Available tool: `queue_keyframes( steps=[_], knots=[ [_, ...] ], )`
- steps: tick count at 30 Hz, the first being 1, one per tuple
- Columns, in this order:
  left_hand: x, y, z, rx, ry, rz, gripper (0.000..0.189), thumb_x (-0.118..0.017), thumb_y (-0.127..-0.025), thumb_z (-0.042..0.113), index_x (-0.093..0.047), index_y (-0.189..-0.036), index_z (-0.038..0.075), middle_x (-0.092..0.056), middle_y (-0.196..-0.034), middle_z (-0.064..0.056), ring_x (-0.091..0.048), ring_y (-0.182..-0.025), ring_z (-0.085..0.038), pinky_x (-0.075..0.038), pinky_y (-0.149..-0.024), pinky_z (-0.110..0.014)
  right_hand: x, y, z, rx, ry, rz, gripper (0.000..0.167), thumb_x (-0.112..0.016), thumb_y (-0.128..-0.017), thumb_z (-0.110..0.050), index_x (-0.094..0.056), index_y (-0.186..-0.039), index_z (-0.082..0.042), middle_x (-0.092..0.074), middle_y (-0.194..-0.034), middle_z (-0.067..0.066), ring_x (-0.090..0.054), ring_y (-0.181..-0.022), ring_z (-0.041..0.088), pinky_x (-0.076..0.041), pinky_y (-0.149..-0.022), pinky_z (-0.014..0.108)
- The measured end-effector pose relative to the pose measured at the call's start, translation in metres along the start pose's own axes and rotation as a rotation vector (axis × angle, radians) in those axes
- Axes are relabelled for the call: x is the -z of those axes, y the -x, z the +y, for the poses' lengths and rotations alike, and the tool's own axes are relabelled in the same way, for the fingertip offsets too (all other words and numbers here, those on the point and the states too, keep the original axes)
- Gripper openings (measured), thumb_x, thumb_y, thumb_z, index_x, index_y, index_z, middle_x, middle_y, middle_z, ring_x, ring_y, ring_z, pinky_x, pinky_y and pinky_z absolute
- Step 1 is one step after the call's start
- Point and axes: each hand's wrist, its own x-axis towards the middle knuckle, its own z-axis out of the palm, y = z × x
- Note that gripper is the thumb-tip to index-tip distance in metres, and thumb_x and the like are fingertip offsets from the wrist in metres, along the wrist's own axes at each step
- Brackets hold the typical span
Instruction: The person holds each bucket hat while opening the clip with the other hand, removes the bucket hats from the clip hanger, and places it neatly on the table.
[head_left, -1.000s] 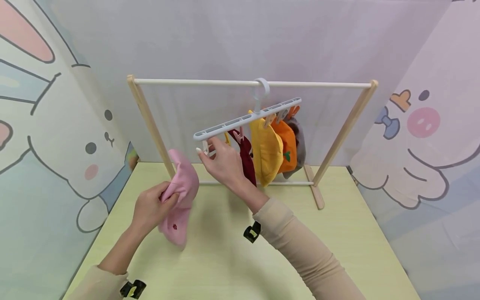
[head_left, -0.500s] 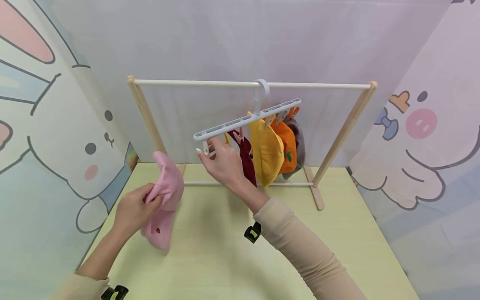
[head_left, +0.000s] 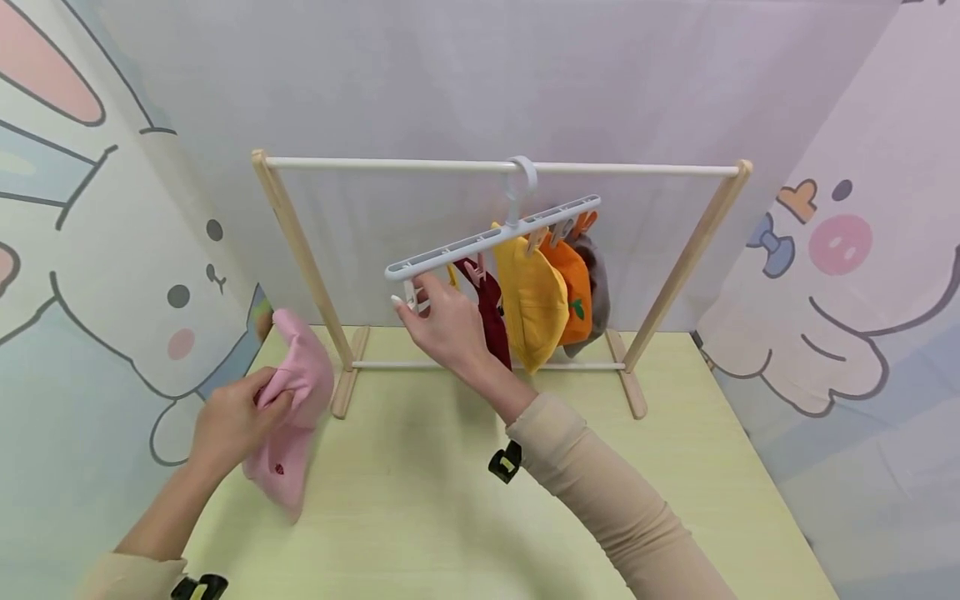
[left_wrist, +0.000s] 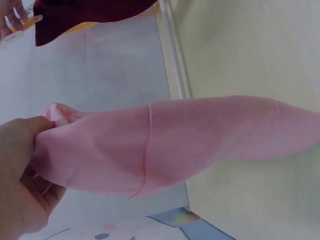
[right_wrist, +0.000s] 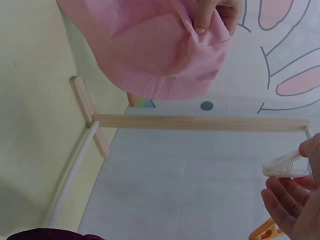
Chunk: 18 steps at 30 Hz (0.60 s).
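My left hand point(head_left: 236, 421) grips a crumpled pink bucket hat point(head_left: 303, 379), which dangles above the table's left side. In the left wrist view, the hat point(left_wrist: 175, 145) stretches away from my fingers. Up at the hanger's left end, my right hand point(head_left: 453, 329) pinches a white clothespin point(head_left: 410, 295). Nothing sits in that clothespin point(right_wrist: 281, 167) in the right wrist view. Beside my right hand hangs a yellow clip point(head_left: 453, 277). A maroon hat point(head_left: 491, 321) is clipped just right of it. The pink hat is well apart from the clothespin.
A white hanger point(head_left: 467, 247) hooks over the rack's top rod point(head_left: 375, 164). Yellow point(head_left: 534, 308), orange point(head_left: 576, 287) and grey point(head_left: 600, 275) hats hang on its right half. The rack's wooden feet point(head_left: 632, 392) stand on the pale table point(head_left: 465, 500). Cartoon-printed walls enclose it.
My left hand has moved left with the pink hat, away from the hanger, and past the rack's left post. My right hand has stayed on the white clothespin.
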Motion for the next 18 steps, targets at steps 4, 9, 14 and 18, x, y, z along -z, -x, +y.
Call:
queue_keyframes(
  steps=[4, 9, 14, 18],
  knots=[
    [0.003, -0.001, -0.005, 0.016, -0.01, -0.03, 0.005, -0.061, -0.076, 0.009, -0.061, -0.078, 0.013, -0.046, -0.054, 0.002, -0.039, -0.049, -0.011, -0.03, -0.046, -0.027, 0.0, 0.0, 0.0, 0.006, -0.006, 0.002, 0.027, -0.063, -0.085, -0.035, -0.057, -0.099, -0.012, -0.066, -0.084, -0.001, -0.066, -0.069, 0.006, -0.05, -0.06, 0.021],
    [0.009, -0.002, -0.012, 0.076, -0.018, -0.105, 0.009, -0.06, -0.079, 0.013, -0.062, -0.087, 0.01, -0.05, -0.056, 0.001, -0.042, -0.05, -0.013, -0.031, -0.046, -0.029, 0.001, 0.0, 0.0, 0.011, -0.005, -0.002, 0.027, -0.062, -0.085, -0.034, -0.057, -0.099, -0.012, -0.066, -0.085, -0.001, -0.066, -0.069, 0.007, -0.05, -0.06, 0.021],
    [0.013, -0.004, -0.021, 0.083, -0.047, -0.126, 0.015, -0.061, -0.079, 0.015, -0.063, -0.092, 0.009, -0.052, -0.057, 0.0, -0.043, -0.051, -0.015, -0.031, -0.046, -0.029, 0.002, 0.0, -0.001, 0.01, -0.002, 0.0, 0.027, -0.062, -0.085, -0.034, -0.057, -0.099, -0.012, -0.066, -0.085, -0.001, -0.066, -0.069, 0.007, -0.05, -0.06, 0.022],
    [0.015, -0.007, -0.027, 0.083, -0.085, -0.139, 0.007, -0.062, -0.08, 0.016, -0.059, -0.083, 0.01, -0.048, -0.055, 0.0, -0.043, -0.051, -0.018, -0.029, -0.045, -0.029, 0.002, 0.0, -0.001, 0.01, -0.008, 0.001, 0.027, -0.062, -0.085, -0.034, -0.057, -0.099, -0.012, -0.066, -0.085, -0.001, -0.067, -0.07, 0.01, -0.05, -0.059, 0.022]
  ],
)
